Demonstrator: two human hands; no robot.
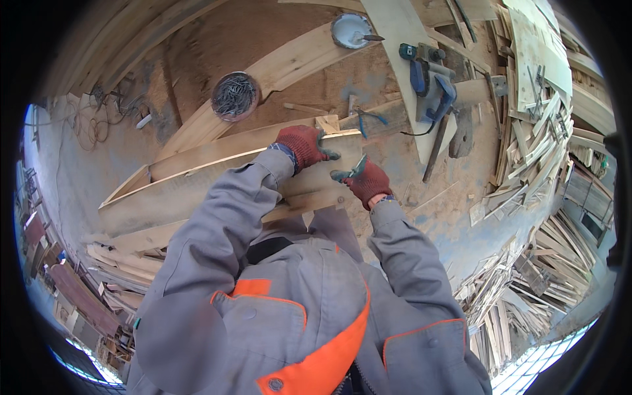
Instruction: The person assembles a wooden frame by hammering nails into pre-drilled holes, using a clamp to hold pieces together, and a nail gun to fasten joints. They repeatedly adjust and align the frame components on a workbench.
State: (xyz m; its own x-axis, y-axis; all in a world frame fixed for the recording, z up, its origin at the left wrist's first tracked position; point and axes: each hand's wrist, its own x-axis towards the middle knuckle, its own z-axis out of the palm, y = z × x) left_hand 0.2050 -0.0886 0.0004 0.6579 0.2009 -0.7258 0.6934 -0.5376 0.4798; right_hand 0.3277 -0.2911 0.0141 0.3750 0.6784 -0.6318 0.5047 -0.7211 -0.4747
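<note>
A long, shallow wooden box frame (pixel 191 187) made of pale boards lies in front of me, slanting from lower left to upper right. My left hand (pixel 303 147), in a red knit glove with dark fingers, is closed over the near board's top edge close to the right end. Its thumb side lies along the board's outer face. Just right of it my right hand (pixel 367 182), gloved alike, is beside the end of the board. Thumb and forefinger there stand apart; the other fingers are partly hidden. Small wood pieces (pixel 327 124) sit at the box's far right corner.
Beyond the box, a bowl of nails (pixel 235 96) and a white tub (pixel 351 31) stand on a long plank (pixel 296 59). Blue-handled pliers (pixel 371 120) lie near the box corner. A blue-and-black power tool (pixel 428 82) rests farther right. Scrap wood (pixel 540 145) is heaped along the right.
</note>
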